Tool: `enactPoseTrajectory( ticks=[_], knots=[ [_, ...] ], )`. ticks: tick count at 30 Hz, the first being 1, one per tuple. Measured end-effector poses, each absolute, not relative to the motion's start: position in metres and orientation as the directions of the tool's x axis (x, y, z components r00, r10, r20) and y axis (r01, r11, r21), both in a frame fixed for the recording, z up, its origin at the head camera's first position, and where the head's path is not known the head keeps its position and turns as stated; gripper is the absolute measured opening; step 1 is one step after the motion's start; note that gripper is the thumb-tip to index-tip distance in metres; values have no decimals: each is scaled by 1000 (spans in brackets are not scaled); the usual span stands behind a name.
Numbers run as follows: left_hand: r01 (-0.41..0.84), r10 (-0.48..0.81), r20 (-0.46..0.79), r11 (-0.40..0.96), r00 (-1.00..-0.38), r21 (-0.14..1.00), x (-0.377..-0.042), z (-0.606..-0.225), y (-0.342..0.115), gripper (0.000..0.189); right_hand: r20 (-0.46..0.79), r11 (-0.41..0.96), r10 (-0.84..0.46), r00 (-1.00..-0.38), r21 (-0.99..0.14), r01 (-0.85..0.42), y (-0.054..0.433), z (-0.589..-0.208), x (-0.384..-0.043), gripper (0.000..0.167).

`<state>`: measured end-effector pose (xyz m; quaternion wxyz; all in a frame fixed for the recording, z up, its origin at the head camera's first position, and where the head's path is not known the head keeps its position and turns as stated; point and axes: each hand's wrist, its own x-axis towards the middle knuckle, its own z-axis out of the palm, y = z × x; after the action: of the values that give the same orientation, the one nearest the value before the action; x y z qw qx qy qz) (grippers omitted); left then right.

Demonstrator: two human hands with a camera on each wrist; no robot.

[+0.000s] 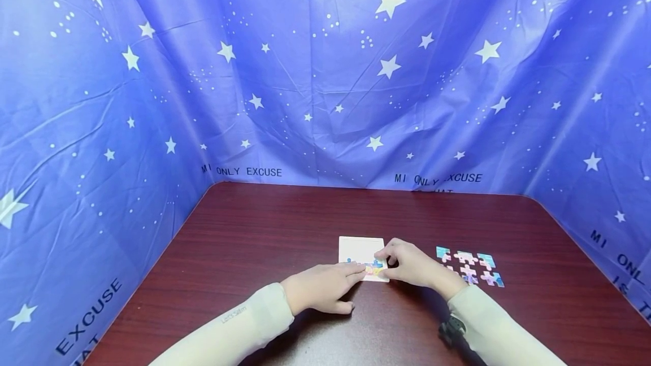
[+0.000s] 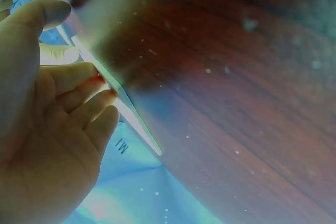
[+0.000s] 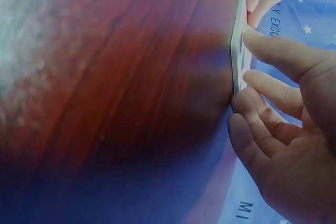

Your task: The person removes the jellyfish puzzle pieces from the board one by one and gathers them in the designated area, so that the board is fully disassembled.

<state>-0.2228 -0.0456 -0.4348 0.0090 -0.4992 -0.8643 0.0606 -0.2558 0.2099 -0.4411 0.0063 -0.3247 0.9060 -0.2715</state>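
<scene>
A small white puzzle board (image 1: 360,246) lies flat on the table, with colourful jigsaw pieces set along its near part. My left hand (image 1: 322,288) reaches over its near left side, straight fingers resting on the pieces, thumb spread down toward the tabletop. On the board's right side, my right hand (image 1: 411,264) pinches a blue and yellow jigsaw piece (image 1: 377,265) between thumb and index finger. The right wrist view shows that thumb (image 3: 278,53) and index finger on the board's face, other fingers curled by its edge. In the left wrist view the board's thin edge (image 2: 137,116) passes the fingertips.
Right of the board lie several loose jigsaw pieces (image 1: 465,257) in rough rows, some hidden behind the right forearm. The dark red wooden table (image 1: 274,219) is enclosed by a blue curtain (image 1: 315,72) with white stars. A black band (image 1: 451,331) sits on the right wrist.
</scene>
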Motion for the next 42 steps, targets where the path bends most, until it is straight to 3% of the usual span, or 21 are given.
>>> enactPoseTrajectory(
  ticks=[16,42],
  knots=[
    [871,871,-53,482,-488,-96,-225,-437,-45,67,173,641,-591,-788,-494,-588,205,-442,-255,26],
    [874,875,-28,480,-483,-76,-225,-439,-44,67,133,637,-546,-827,-576,-513,202,-441,-254,31]
  ],
)
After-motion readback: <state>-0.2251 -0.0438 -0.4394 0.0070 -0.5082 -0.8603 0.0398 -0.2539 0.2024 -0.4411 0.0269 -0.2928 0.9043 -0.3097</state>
